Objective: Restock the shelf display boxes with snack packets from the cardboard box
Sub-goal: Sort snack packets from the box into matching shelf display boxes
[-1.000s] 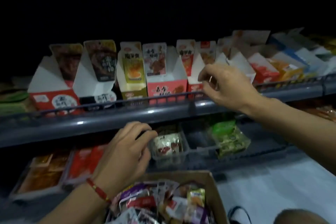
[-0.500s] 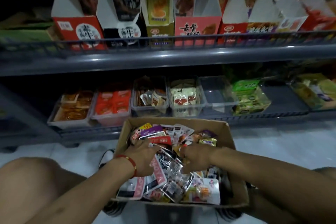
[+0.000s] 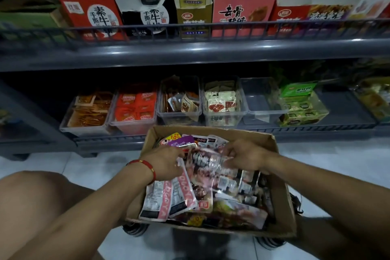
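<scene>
We are crouching at a store shelf with a cardboard box (image 3: 282, 207) of snack packets sitting on the pale tiled floor (image 3: 329, 167) in front of us. Open floor is showing to the left and right of the box, and a narrow strip is running between its far edge and the lower shelf (image 3: 316, 131). Our knee (image 3: 38, 194) is crowding the box's near left corner.

Both hands are working inside the far half of the box. Our left hand (image 3: 166, 162), with a red cord bracelet (image 3: 145, 167) at the wrist, is curling its fingers at the left edge of a clear, dark-printed packet (image 3: 202, 160). Our right hand (image 3: 242, 156) is pinching that same packet at its right edge, so it is being held between the two, just above the heap. Pink-edged packets (image 3: 168, 198) are lying along the near left side of the box, and a purple packet (image 3: 183, 140) is sitting at the far edge.

On the lower shelf, clear bins (image 3: 223, 116) are standing side by side, holding orange, red and cream packets; one bin (image 3: 261, 99) is showing only its bare floor. Beside it a green bag (image 3: 299, 103) is lying.

Above, behind a grey rail (image 3: 194, 29), display boxes (image 3: 242, 15) are standing upright in a row, each with packets rising from its cut-away top. The room beyond is dim.
</scene>
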